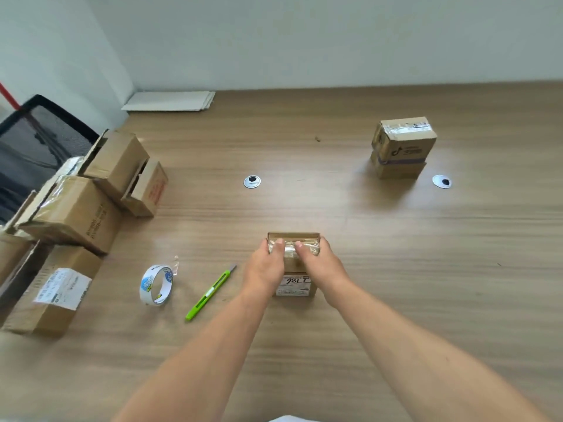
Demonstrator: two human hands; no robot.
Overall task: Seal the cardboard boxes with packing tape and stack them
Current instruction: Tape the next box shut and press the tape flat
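A small cardboard box (294, 283) with a white label stands on the wooden table (335, 300) in front of me, shiny tape across its top. My left hand (265, 268) grips its left side and my right hand (323, 263) grips its right side, both thumbs pressing on the taped top. A roll of packing tape (157, 284) stands on edge to the left. Far right, two sealed boxes (402, 147) sit stacked one on the other.
A green utility knife (210, 292) lies between the tape roll and the box. Several open cardboard boxes (76, 214) crowd the table's left edge, with a black chair (33, 138) behind them. Flat white sheets (170, 101) lie at the back. Two cable grommets (252, 181) sit in the tabletop.
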